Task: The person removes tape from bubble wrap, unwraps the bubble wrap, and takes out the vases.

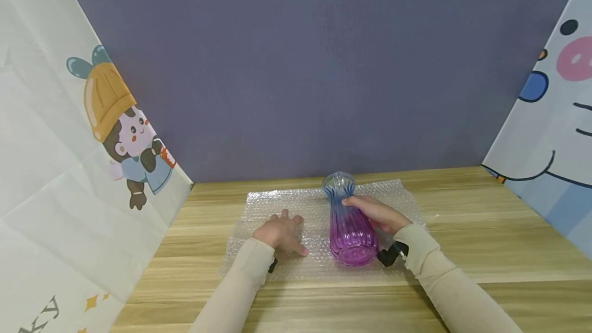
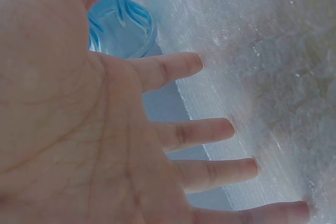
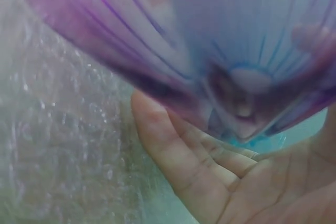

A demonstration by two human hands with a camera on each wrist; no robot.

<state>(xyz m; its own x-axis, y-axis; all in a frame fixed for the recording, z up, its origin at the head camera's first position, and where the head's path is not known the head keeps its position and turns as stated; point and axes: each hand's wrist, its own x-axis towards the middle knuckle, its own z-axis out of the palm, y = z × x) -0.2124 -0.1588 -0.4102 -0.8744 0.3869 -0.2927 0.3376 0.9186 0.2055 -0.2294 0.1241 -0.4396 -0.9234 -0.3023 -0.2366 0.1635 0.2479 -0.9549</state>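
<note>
The right hand (image 1: 381, 215) grips the glass vase (image 1: 353, 227) from its right side, one digit laid across the upper face just below the neck, the rest partly hidden behind the glass. The vase is tilted in this hold, its blue mouth pointing away from the person and its purple base toward them, to the right of the left hand (image 1: 279, 233).

The left hand is spread, palm down, over the left part of the bubble wrap (image 1: 277, 202); it holds nothing, and whether the palm presses on the sheet I cannot tell. The sheet spreads flat on the counter (image 1: 462, 230), reaching beneath both hands and beyond the fingertips. Whether the vase's lower side touches the sheet cannot be told either.

Judging by this layout, the work is at an early stage. The sheet is already laid out and the vase is over it, in the right hand's grasp. No part of the sheet is folded over the glass, and the vase is not yet released; any dealings between sheet and glass seem still to be done.
</note>
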